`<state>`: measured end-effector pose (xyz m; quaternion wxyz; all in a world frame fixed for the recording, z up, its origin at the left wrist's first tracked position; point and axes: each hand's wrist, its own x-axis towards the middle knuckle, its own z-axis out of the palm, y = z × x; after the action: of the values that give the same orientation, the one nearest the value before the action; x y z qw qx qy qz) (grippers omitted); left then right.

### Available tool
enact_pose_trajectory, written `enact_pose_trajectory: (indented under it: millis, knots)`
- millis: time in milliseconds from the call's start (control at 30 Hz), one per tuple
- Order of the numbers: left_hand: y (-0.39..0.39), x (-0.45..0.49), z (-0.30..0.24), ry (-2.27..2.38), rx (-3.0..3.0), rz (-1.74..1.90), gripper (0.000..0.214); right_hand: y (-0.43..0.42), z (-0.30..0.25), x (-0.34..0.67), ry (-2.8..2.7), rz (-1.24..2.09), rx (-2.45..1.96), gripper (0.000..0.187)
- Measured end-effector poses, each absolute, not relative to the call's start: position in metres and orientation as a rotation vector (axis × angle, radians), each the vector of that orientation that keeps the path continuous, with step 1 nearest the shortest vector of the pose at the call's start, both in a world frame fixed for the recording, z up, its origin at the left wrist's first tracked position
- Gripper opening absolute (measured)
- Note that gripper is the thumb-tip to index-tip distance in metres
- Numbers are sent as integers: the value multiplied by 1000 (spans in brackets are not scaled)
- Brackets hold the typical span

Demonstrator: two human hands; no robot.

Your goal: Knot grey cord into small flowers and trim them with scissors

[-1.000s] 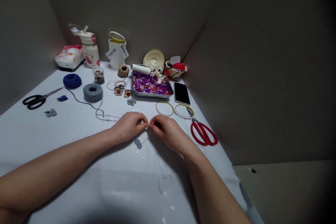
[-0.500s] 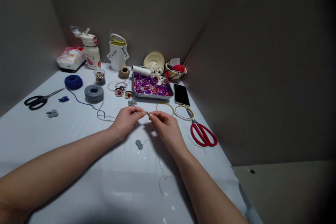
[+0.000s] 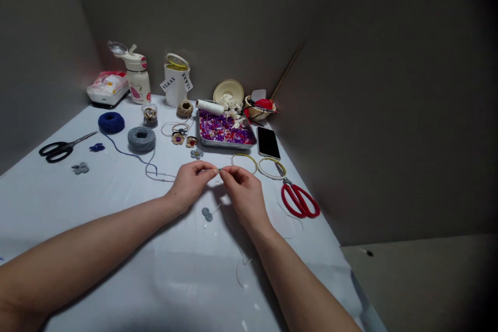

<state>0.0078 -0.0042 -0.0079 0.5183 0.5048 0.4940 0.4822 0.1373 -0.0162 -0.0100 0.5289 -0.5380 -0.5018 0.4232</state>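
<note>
My left hand (image 3: 192, 182) and my right hand (image 3: 241, 192) meet fingertip to fingertip a little above the white table (image 3: 97, 228). Both are pinched on a small thin grey piece between them, too small to name; it could be thread or a needle. A pale thread (image 3: 240, 264) trails from below my right hand across the table towards me. A small grey crochet piece (image 3: 207, 213) lies on the table just under my hands.
Red scissors (image 3: 299, 199) and two rings (image 3: 259, 164) lie to the right, beside a phone (image 3: 268, 142) and a bead tray (image 3: 224, 130). Grey yarn (image 3: 141, 138), blue yarn (image 3: 111, 122) and black scissors (image 3: 60, 148) lie left. A bottle (image 3: 137, 77) and cup (image 3: 176, 82) stand at the back.
Both hands have lifted off the table and moved slightly away from me, still pinched together. The trailing thread has shifted with them.
</note>
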Motion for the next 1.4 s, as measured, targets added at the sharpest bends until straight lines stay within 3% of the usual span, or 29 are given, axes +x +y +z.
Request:
enact_pose_trajectory:
  millis: [533,1133,1267,1400]
  knots:
    - [0,-2,-6,1185,1639,1022,13,-15,-3,154,-1596,862,-1388,17]
    - [-1,-3,-7,1194,2094,793,15,-23,3,161,-2214,400,-1496,17]
    - [0,-1,-7,1194,1928,872,13,-21,3,160,-2058,470,-1462,16]
    - [2,1,-6,1178,1473,1006,13,-15,-2,159,-1681,740,-1414,19]
